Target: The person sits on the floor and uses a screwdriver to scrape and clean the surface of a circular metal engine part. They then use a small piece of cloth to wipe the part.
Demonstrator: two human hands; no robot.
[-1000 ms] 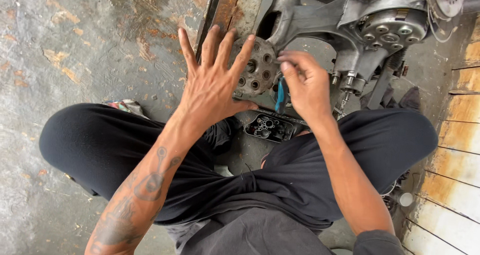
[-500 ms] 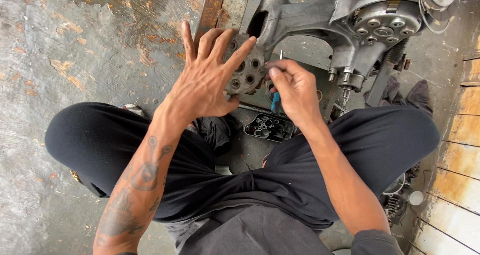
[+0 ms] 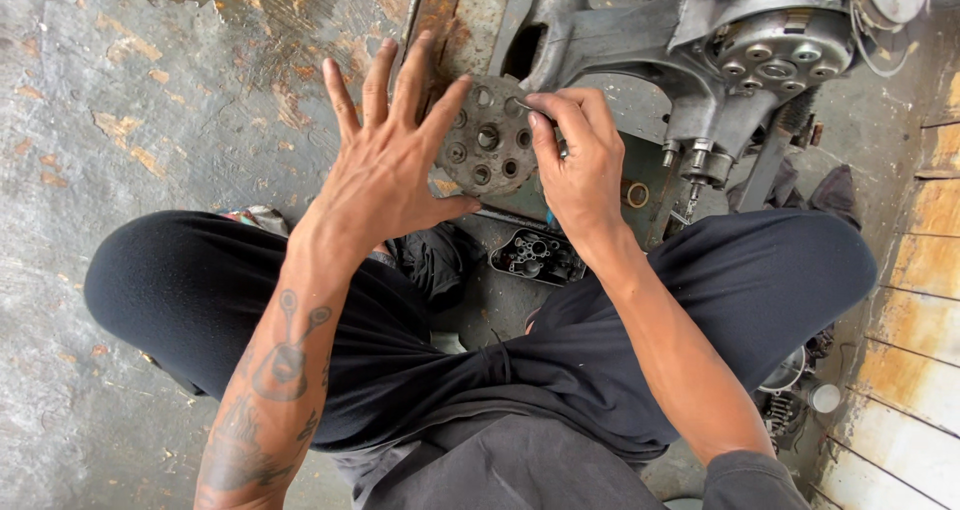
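below the grey engine casing (image 3: 740,60), and just left of its lower arm, a round perforated metal disc (image 3: 488,138) is held on edge above the worn concrete floor (image 3: 150,120); this is the part being worked on; judged risk: the disc is steadied only by a flat palm and thumb, so pressure from the tool side could tip or spin it out of the grip, and it would drop toward the small dark finned part (image 3: 535,255) lying on the floor just beneath it; a slip of the tool tip out of its hole could also jab the bracing fingers behind the disc; the blue-handled tool (image 3: 551,215), barely seen under the right palm, cannot be identified with certainty. left hand (image 3: 385,165): fingers spread wide and extended upward, palm pressed against the disc's left rim, thumb hooked under its lower edge; supporting rather than clenching; forearm rises from the lower left across the black-trousered thigh (image 3: 200,290). right hand (image 3: 580,160): fingers curled and pinched at the disc's upper right edge, closed around the tool; wrist bent downward, forearm coming up from the lower right. right of the disc, below the casing, a small brass ring (image 3: 636,193) rests on a grimy plate; rusted painted boards (image 3: 920,300) lie farther right.
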